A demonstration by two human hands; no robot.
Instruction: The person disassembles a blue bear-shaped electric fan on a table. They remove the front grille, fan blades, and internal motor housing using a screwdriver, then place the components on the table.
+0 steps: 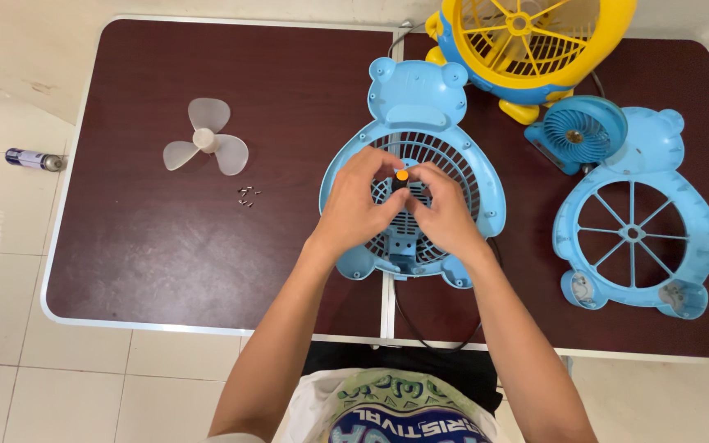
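Both hands (353, 205) (446, 215) covering blue fan housing (412, 131) centre, orange-tipped tool (401, 175) mostly hidden

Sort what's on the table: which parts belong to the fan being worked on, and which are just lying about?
In hand: left hand and right hand on the blue bear-shaped rear fan grille; translucent three-blade propeller; small loose screws; blue bear-shaped front grille.

Lying about: yellow-and-blue fan; small round blue fan; spray can on the floor.
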